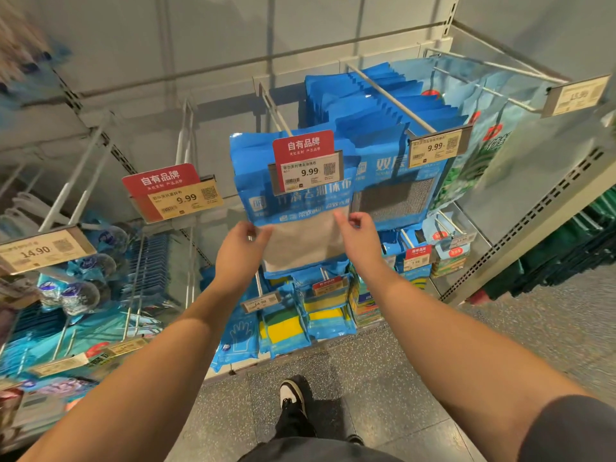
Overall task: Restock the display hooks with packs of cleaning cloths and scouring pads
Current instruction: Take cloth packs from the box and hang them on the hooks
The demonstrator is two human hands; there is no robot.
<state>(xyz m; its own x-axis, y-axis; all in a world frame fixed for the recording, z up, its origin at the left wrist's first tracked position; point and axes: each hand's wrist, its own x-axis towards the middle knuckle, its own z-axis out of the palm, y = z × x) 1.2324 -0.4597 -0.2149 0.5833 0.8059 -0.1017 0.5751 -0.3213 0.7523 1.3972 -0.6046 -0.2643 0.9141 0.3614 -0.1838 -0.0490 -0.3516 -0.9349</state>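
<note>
A blue pack of white cleaning cloth (300, 208) hangs at the front of a display hook (276, 110), behind a red 9.99 price tag (305, 161). My left hand (241, 241) pinches the pack's left edge. My right hand (355, 233) pinches its right edge. Just to the right, a hook (390, 98) carries several blue packs with a grey mesh pad (396, 195) at the front. The hook (186, 135) to the left, with a 9.99 tag (173, 193), carries nothing.
Lower hooks carry yellow-green sponge packs (290, 328), glove packs (238, 338) and round scourers (80, 295). A green-patterned pack (480, 155) hangs at the right. Green goods (566, 248) fill the neighbouring shelf. My shoe (293, 395) stands on the speckled floor below.
</note>
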